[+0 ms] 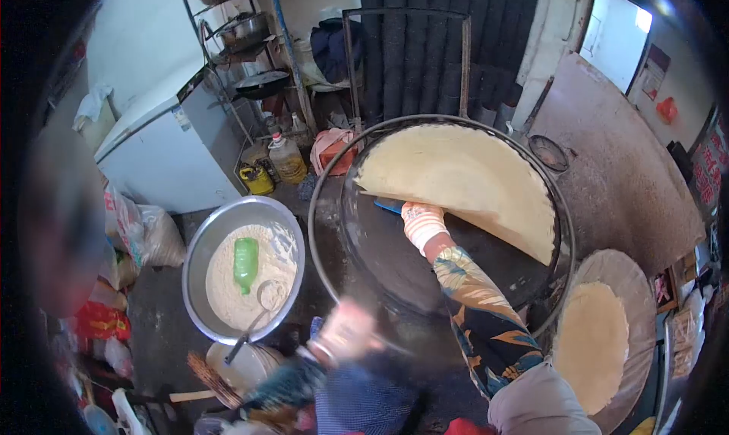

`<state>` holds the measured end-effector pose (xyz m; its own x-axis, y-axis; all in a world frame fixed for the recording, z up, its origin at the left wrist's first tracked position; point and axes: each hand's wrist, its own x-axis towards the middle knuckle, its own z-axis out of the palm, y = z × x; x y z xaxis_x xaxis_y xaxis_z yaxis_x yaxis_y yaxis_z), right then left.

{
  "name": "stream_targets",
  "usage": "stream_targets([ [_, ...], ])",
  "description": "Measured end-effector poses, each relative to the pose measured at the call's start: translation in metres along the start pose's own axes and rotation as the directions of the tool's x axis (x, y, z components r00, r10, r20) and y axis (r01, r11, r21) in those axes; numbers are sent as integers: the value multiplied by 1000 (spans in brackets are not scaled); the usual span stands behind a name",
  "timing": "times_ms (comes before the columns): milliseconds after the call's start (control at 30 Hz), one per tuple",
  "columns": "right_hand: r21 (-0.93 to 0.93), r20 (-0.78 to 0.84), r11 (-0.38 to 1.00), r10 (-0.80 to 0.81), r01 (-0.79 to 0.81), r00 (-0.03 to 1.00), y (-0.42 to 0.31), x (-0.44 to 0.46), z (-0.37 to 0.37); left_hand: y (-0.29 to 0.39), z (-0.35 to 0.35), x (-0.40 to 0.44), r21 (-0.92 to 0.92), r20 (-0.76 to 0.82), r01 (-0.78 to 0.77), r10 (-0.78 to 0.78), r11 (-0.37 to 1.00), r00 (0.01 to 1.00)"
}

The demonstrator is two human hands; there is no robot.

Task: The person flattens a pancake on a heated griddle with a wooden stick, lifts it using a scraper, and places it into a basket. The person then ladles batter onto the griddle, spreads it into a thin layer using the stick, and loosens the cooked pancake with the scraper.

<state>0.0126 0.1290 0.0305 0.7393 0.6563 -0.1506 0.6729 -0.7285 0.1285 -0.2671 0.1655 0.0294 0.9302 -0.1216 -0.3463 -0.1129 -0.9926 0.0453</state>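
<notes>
A large thin flatbread [463,173], folded over into a half round, lies on the far part of a wide black round griddle [380,245]. My right hand [424,224], in a pale striped glove, reaches to the fold's straight edge with its fingers closed round something; a blue flat piece [388,205] shows beside them, partly under the bread. My left hand [349,330] is near the griddle's front left edge, smeared by motion, so its fingers cannot be made out. A metal basin [194,283] to its left holds pale batter or flour, a green bottle [245,264] and a ladle [267,297].
At the right, another round flatbread [592,348] lies on a round cloth-like surface. A metal ring surrounds the griddle. Behind are a white chest freezer [167,146], an oil jug [286,160] and a shelf rack. A brush [213,378] and a bucket stand below the basin.
</notes>
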Motion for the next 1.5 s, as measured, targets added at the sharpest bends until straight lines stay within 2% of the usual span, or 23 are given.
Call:
stream_targets([
  [33, -74, -36, 995, -69, 66, 997, 2, -4, 0, 41, -6, -5, -44, -148, 15, -21, 999, 989],
  [100, -36, -23, 997, -63, 62, 998, 0, -15, -12, 118, -6, 6, -192, -226, 39, -82, 981, 971],
  [133, -21, 2, 997, -71, 71, 997, 1, -19, -16, 152, 7, 17, -218, -280, -83, 20, 972, 960],
  [167, -157, -101, 974, -178, 161, 979, 2, -18, -5, 177, -24, 4, -389, -357, -155, 7, 908, 934],
  [233, -112, -52, 981, -167, 161, 985, 5, -25, -20, 207, -14, 2, -686, -542, -353, -123, 636, 831],
  [267, -54, -16, 985, -164, 163, 986, 5, -25, -27, 199, -18, -4, -635, -348, -262, 34, 726, 937],
  [300, 92, -8, 992, -81, 81, 997, 5, -18, -21, 179, -45, -20, -546, -104, -193, 163, 815, 981],
  [333, 102, -8, 992, -74, 74, 997, 5, -13, -16, 159, -55, -35, -426, 173, -155, 248, 891, 953],
  [367, 133, 1, 991, -30, 30, 1000, 4, -10, -10, 132, -27, -46, -375, 9, -24, 29, 927, 1000],
  [400, 161, 9, 987, 12, -13, 1000, 5, -6, -6, 103, 15, -56, -345, -170, 116, -184, 931, 968],
  [433, 273, 10, 961, 55, -55, 998, 5, -6, -1, 85, 48, -73, -290, -240, 224, -297, 930, 924],
  [467, 284, 11, 957, 59, -60, 998, 5, -3, 8, 72, 75, -85, -241, -319, 333, -398, 912, 860],
  [533, -160, -188, 986, -65, 35, 980, 2, -2, 22, 58, 102, -88, -324, -199, 501, -575, 803, 793],
  [567, -199, -213, 979, -89, 46, 973, 5, 0, 25, 55, 108, -90, -420, -163, 486, -590, 767, 791],
  [733, -17, -151, 999, -41, 39, 988, 20, 0, 25, 62, 115, -85, -392, -214, 501, -606, 772, 766],
  [967, 63, -148, 997, 54, -46, 987, 59, 6, 31, 61, 109, -86, -403, -141, 526, -619, 749, 773],
  [1167, 87, -153, 990, 128, -116, 980, 101, 5, 32, 61, 113, -97, -405, -167, 519, -619, 753, 767],
  [1333, 71, -144, 974, 222, -214, 964, 153, -11, 51, 69, 110, -105, -427, -170, 511, -621, 746, 765],
  [1500, 59, -148, 927, 374, -370, 915, 234, -66, 88, 70, 115, -112, -416, -225, 516, -635, 749, 739],
])
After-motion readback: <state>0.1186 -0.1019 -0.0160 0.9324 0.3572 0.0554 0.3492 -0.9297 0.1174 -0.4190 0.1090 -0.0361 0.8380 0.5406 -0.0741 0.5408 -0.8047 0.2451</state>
